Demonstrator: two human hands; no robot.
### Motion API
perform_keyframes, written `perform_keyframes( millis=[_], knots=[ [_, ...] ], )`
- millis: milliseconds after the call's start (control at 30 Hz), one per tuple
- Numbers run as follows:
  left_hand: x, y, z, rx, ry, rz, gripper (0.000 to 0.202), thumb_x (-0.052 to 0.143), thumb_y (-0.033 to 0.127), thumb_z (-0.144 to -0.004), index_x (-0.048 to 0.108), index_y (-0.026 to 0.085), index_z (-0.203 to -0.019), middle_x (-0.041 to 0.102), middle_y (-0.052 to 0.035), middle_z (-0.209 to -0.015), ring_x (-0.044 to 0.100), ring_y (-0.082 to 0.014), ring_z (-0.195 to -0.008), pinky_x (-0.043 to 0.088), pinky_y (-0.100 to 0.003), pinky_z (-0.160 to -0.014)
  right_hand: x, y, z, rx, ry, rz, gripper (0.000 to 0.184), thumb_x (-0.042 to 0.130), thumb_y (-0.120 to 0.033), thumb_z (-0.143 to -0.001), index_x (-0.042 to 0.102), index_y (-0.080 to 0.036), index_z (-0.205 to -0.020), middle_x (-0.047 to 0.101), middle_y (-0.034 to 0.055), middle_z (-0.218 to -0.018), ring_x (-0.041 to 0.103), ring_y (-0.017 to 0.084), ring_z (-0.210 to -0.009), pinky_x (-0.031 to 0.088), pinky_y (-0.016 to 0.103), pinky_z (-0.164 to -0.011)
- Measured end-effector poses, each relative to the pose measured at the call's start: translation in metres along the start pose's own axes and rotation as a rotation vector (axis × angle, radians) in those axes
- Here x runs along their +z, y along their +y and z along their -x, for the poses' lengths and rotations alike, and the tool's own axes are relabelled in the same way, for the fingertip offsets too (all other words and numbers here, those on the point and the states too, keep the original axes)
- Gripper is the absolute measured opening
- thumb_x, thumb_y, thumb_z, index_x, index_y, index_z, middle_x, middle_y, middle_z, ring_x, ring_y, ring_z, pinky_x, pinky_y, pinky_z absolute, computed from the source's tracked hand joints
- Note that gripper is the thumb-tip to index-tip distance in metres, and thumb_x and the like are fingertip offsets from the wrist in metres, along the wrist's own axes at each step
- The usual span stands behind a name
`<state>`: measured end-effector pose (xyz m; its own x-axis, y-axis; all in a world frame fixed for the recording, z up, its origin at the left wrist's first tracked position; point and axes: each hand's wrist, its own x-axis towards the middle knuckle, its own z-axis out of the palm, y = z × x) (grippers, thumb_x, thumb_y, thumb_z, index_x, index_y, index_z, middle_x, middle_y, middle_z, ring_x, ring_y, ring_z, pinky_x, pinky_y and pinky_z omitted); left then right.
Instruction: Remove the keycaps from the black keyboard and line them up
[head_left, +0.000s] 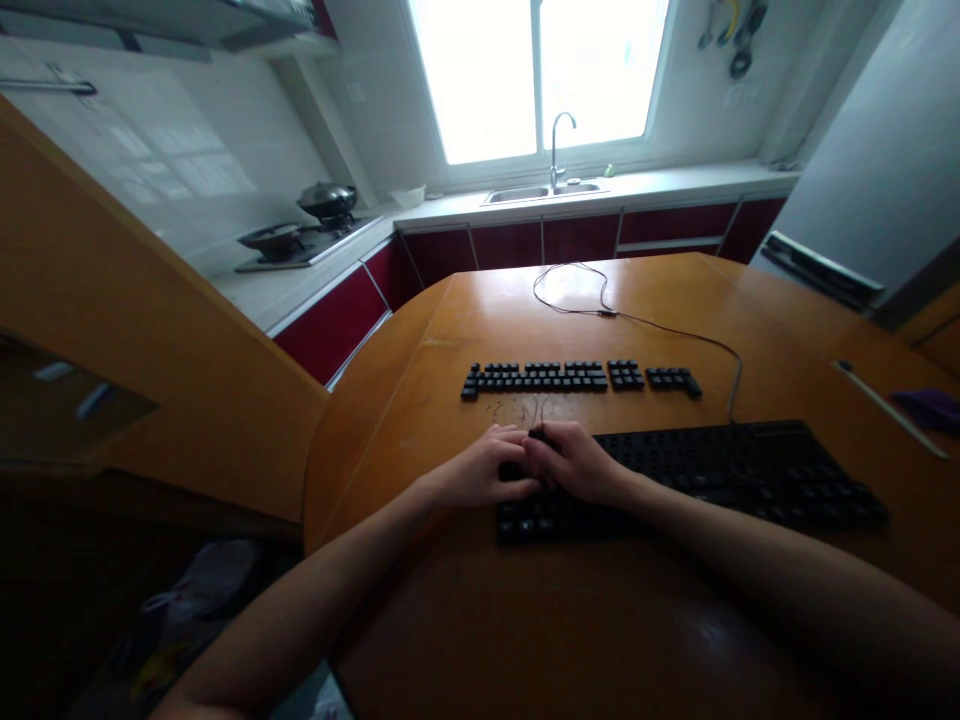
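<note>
A black keyboard (720,475) lies on the wooden table (600,620) in front of me, with many of its keycaps off. The removed black keycaps (577,378) are laid out in neat rows farther back on the table. My left hand (480,470) and my right hand (574,462) meet over the keyboard's left end, fingers curled. Between their fingertips sits a small dark thing (537,436) that looks like a keycap or a puller; I cannot make it out.
The keyboard's cable (600,300) loops across the far side of the table. A thin dark stick (885,405) and a purple item (930,408) lie at the right edge. Behind are a kitchen counter with a sink (540,190) and a stove with pans (300,235).
</note>
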<state>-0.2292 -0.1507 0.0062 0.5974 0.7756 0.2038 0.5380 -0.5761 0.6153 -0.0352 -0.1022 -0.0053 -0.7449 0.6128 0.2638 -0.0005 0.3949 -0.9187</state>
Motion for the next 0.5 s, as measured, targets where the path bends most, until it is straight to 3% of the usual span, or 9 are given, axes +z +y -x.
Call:
perform_keyframes(
  millis=[67,167,300,500],
  knots=[
    [0.000,-0.001,0.000,0.011,0.012,0.032,0.008,0.065,0.024,-0.087,0.069,0.018,-0.082,0.070,-0.0055,-0.096,0.062,-0.0194,-0.096,0.043,-0.036,-0.093,0.001,0.003,-0.001,0.044,0.043,-0.028,0.032,0.052,-0.038,-0.097,0.057,-0.017,-0.073,0.058,-0.0026,-0.059,0.052,0.010,-0.051,0.041,0.022,-0.050],
    [-0.001,-0.005,0.001,0.011,0.062,0.052,0.011,0.068,0.028,-0.086,0.070,0.017,-0.084,0.069,-0.0065,-0.094,0.062,-0.0189,-0.091,0.047,-0.034,-0.086,0.001,0.004,-0.001,-0.008,0.079,0.013,0.030,0.054,-0.036,-0.096,0.055,-0.018,-0.073,0.058,-0.0023,-0.060,0.052,0.011,-0.052,0.042,0.023,-0.053],
    [-0.001,-0.012,0.003,0.004,0.235,0.033,0.021,0.074,0.033,-0.084,0.071,0.017,-0.098,0.067,-0.0071,-0.093,0.062,-0.0181,-0.088,0.051,-0.032,-0.080,0.000,0.007,-0.001,-0.054,0.238,0.081,0.028,0.054,-0.035,-0.096,0.058,-0.018,-0.075,0.059,-0.0007,-0.063,0.054,0.012,-0.057,0.043,0.025,-0.057],
    [0.003,-0.016,0.001,0.026,0.447,-0.072,0.026,0.074,0.031,-0.085,0.064,0.018,-0.105,0.067,-0.0047,-0.090,0.062,-0.0159,-0.081,0.052,-0.029,-0.072,0.000,0.015,-0.006,0.013,0.384,0.047,0.027,0.053,-0.039,-0.096,0.063,-0.018,-0.082,0.069,0.0036,-0.075,0.063,0.016,-0.067,0.047,0.026,-0.064]
  ],
)
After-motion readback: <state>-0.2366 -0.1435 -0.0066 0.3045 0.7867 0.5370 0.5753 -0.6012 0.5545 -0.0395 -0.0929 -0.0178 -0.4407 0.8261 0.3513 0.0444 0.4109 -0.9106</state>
